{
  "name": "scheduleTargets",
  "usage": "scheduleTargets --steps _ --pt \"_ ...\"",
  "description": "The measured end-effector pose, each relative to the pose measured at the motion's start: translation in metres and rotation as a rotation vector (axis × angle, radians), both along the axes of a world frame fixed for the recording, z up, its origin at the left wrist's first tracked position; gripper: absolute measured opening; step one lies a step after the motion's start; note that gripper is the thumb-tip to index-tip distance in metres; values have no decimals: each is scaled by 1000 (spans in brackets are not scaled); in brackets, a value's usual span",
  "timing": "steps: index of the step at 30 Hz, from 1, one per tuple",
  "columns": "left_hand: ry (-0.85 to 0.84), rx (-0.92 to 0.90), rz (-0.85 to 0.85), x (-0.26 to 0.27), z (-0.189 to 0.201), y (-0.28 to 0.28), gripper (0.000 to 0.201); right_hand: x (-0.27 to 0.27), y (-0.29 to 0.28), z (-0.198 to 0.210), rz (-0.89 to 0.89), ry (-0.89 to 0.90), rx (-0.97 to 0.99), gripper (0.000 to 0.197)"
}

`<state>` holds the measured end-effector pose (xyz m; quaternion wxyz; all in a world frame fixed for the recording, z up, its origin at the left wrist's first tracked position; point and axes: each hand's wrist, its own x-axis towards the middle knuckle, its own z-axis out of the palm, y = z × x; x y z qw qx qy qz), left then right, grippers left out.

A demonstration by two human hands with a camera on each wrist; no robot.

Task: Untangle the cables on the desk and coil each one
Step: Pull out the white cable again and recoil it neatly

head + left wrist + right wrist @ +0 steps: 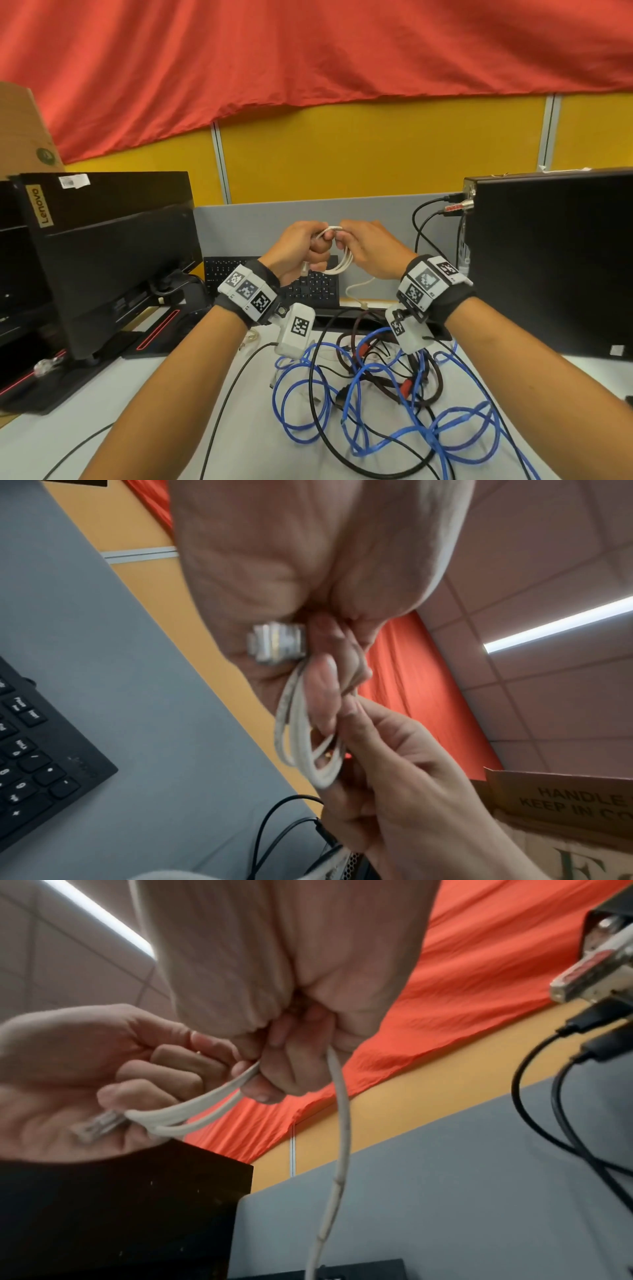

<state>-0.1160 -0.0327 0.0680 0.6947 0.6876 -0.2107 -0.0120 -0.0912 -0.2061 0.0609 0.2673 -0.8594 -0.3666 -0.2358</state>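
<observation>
Gripping the small coil of white Ethernet cable [337, 263], the left hand [301, 251] and right hand [371, 251] curl around it above the far keyboard [320, 291]; blue Ethernet cable [455, 435] lies tangled near.

Even, bright overhead light fills the room; a ceiling light strip [561, 623] glares white at the right of the left wrist view and at the upper left of the right wrist view. Both wrist views are soft with motion blur. The head view bows at its edges, shadows faint.
</observation>
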Motion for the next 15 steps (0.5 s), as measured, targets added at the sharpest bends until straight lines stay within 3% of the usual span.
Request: scheduleTargets --steps 4,7,13,15 --pt "-57 -49 75 1 -2 -4 41 0 -4 5 166 177 121 42" --pt "-71 -30 68 2 -3 -3 41 0 -8 9 204 267 115 43" --pt "49 110 16 0 4 -2 41 4 -7 5 50 55 -27 41" --pt "0 175 33 1 2 -3 50 6 -5 4 49 33 -38 40"
